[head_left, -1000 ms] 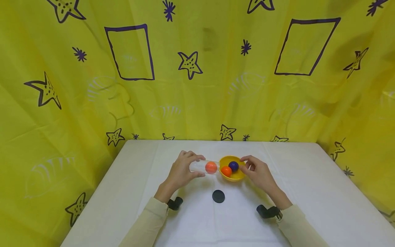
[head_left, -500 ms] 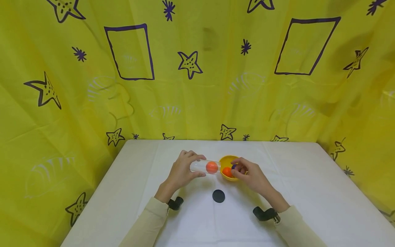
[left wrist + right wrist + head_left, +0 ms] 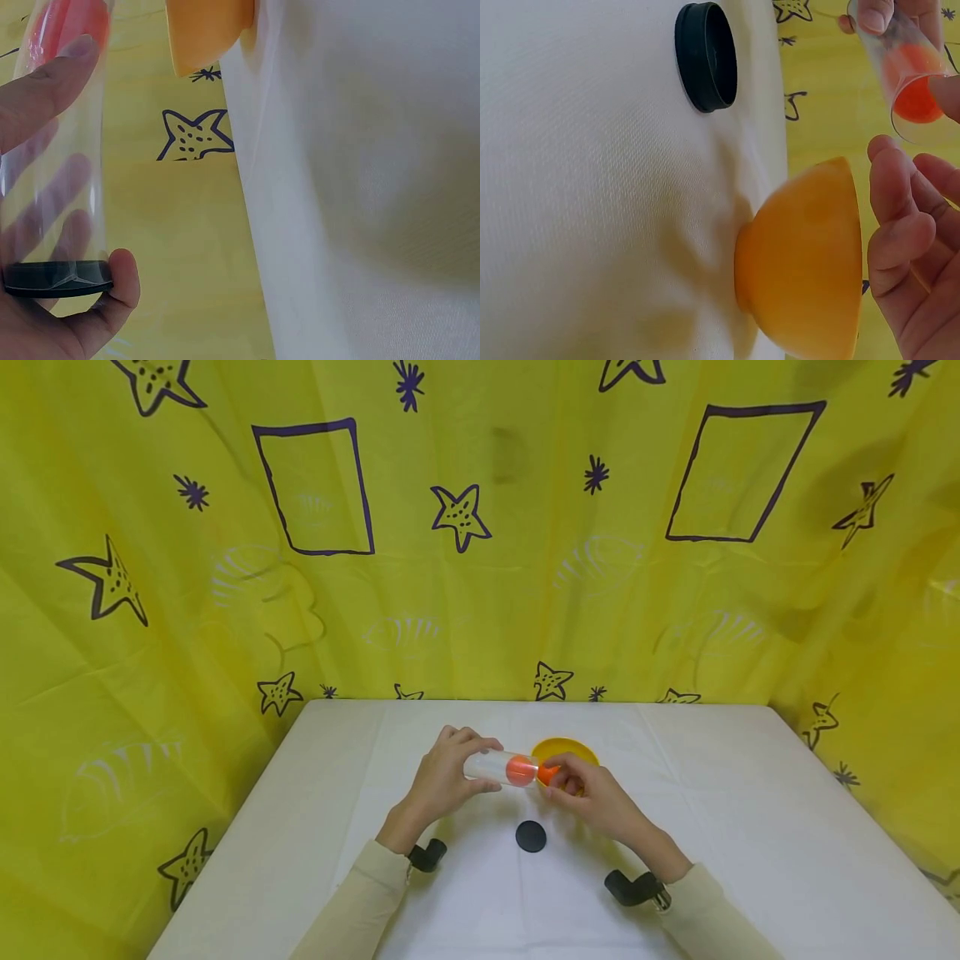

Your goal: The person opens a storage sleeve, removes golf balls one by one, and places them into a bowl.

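My left hand [image 3: 442,777] grips a clear plastic tube [image 3: 489,765], tipped on its side over the table. One orange ball [image 3: 521,770] lies inside, at the tube's mouth; a black cap [image 3: 58,279] closes the other end. At that mouth is my right hand [image 3: 592,797], its thumb [image 3: 946,96] overlapping the ball in the right wrist view. Its other fingers are half bent, with nothing visible between them. Below stands a yellow bowl [image 3: 802,262] with another orange ball [image 3: 548,773] inside. The bowl's blue ball is hidden behind the right hand.
A round black lid [image 3: 531,837] lies on the white tabletop [image 3: 450,910], in front of the bowl and between the forearms. Behind the table hangs a yellow patterned curtain [image 3: 480,610].
My right hand has moved left, from the bowl's right rim past the blue ball to the tube's mouth. The orange ball in the tube has shifted slightly toward the mouth.
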Available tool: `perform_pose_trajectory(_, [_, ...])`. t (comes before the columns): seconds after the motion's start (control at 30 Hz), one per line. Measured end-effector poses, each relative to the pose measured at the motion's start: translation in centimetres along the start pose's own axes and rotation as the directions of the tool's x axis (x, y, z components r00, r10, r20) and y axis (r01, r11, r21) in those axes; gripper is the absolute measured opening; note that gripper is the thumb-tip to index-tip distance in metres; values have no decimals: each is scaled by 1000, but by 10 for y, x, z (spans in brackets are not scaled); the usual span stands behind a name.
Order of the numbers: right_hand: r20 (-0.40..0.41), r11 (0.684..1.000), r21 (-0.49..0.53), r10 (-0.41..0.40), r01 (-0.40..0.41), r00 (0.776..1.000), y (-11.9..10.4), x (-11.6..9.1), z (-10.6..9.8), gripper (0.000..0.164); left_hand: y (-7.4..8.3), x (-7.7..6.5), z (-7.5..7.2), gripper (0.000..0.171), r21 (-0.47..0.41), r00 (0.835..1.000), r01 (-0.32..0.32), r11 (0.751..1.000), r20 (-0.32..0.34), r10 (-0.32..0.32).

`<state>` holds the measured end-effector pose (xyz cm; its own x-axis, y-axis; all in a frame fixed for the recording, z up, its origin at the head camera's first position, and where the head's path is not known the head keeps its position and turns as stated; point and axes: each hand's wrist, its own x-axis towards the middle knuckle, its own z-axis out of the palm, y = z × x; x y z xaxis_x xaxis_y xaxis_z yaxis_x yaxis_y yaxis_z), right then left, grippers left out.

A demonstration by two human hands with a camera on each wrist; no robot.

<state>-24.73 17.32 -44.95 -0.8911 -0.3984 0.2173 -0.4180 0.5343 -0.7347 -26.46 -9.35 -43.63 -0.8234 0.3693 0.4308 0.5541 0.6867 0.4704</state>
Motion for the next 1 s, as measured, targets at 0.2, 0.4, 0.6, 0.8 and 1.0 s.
perform_pose_trajectory(0.2, [11, 1000, 20, -6, 6, 1000, -3, 0, 1, 33, 2, -1, 0, 49, 6, 1000, 2, 1000, 4, -2])
perform_pose_trajectory(0.4, [16, 1000, 8, -1, 0, 1000, -3, 0, 0, 34, 0, 0, 1, 48, 5, 1000, 0, 1000, -1, 0])
perform_pose_trajectory(0.6, [15, 1000, 12, 7, -7, 1000, -3, -1, 0, 34, 0, 0, 1, 49, 0, 1000, -9, 1000, -7, 9])
perform_pose_trajectory(0.8, [9, 1000, 16, -3, 3, 1000, -2, -1, -1, 34, -2, 0, 1, 49, 6, 1000, -16, 1000, -16, 17])
perform_pose_trajectory(1.0, [12, 1000, 25, -7, 7, 1000, -3, -1, -1, 35, -3, 0, 0, 49, 21, 999, -29, 999, -23, 30])
